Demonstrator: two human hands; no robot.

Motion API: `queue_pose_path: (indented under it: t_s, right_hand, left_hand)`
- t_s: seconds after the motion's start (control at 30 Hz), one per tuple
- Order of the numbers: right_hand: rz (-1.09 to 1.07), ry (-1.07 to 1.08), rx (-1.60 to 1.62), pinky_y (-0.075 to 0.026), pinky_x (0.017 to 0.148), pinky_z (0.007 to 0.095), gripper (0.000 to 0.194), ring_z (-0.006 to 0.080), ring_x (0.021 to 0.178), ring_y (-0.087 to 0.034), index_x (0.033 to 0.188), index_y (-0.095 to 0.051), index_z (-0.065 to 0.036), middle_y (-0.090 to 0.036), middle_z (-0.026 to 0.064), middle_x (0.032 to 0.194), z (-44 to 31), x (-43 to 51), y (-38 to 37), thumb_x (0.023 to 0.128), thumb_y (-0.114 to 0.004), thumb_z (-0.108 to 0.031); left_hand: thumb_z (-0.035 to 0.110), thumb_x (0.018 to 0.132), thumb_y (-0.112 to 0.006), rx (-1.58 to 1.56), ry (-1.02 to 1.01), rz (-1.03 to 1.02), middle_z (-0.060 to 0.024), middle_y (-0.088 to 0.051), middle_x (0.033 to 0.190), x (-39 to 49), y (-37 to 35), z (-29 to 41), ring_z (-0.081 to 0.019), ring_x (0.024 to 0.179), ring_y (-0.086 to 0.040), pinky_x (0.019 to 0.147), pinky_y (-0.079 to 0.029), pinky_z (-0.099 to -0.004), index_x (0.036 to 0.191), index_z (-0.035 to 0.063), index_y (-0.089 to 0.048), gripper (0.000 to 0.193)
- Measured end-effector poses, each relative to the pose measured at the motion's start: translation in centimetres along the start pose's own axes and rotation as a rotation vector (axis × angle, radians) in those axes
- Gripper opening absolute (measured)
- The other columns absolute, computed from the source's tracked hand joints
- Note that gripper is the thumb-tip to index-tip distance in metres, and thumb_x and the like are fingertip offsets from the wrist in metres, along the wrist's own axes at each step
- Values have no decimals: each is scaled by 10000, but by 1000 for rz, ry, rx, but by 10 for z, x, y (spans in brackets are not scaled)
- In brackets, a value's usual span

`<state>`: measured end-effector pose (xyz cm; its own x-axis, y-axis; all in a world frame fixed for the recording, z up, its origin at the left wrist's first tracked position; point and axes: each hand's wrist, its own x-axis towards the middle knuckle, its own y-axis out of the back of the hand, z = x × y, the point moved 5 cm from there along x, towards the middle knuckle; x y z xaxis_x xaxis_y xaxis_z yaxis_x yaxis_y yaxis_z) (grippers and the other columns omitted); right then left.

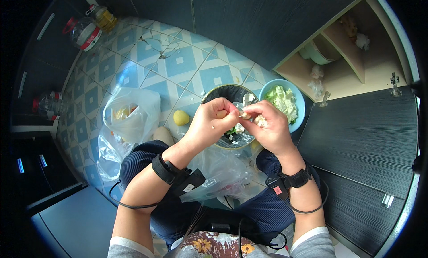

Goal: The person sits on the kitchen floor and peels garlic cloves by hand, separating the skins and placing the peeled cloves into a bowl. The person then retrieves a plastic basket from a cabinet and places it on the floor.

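Observation:
Above a waste bin (214, 88) lined with a dark bag, both hands meet at the fingertips. My left hand (210, 122) holds a pale garlic clove (221, 114) in its curled fingers, and its thumb and index finger pinch at another clove (245, 115). That second clove is also gripped by the fingertips of my right hand (272, 127). Tucked in the right palm is a whitish piece of garlic bulb (260, 121). White papery scraps (239, 128) and some green leaf lie in the bin, partly hidden by the hands.
A light blue basin (302, 106) of cabbage leaves (282, 101) stands right of the bin. On the tiled floor are a yellowish round vegetable or fruit (181, 118) and plastic bags (147, 106). An open cabinet door (361, 131) extends at right. Plastic jugs (82, 34) stand far left.

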<state>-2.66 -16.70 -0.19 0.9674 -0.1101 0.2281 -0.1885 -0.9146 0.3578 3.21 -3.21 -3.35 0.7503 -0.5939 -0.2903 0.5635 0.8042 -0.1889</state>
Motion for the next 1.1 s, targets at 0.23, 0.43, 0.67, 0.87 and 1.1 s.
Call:
queue_pose_path:
  t_s: [0.23,0.43,0.67,0.87,1.1]
  right_hand:
    - [27,-96,339,-415,723,181,292,65,784,-543,1092,-598,-12,-586,-7,873,1,4,14,813,-667,-66]
    - [48,-259,487,-440,772,216,268,74,819,-558,1056,-590,-19,-612,14,911,9,2,16,811,-676,-86]
    - [12,-258,457,-468,755,224,257,74,836,-565,1015,-588,-29,-609,12,903,16,2,18,790,-701,-83]
    - [-1,-268,440,-475,754,229,257,76,835,-570,1019,-590,-30,-615,14,899,16,2,19,792,-699,-83]
    - [-20,-274,431,-478,751,222,243,82,833,-572,1004,-594,-24,-615,13,900,14,1,18,789,-697,-71]
  left_hand:
    - [135,830,-615,23,86,80,-5,-608,735,6,9,-4,-39,668,-529,602,-433,-185,857,-19,-592,158]
    - [152,828,-638,128,42,25,-24,-634,762,4,1,-5,-46,710,-559,639,-457,-192,864,-18,-609,176]
    - [127,816,-657,216,29,17,6,-625,772,4,0,-3,-36,721,-548,653,-454,-183,872,-14,-630,154]
    - [126,814,-610,326,14,15,-65,-660,773,1,-2,0,-68,709,-588,658,-481,-217,933,-39,-641,206]
    - [95,822,-590,208,21,25,-26,-642,776,4,-1,-3,-57,750,-576,664,-468,-198,973,-32,-650,206]
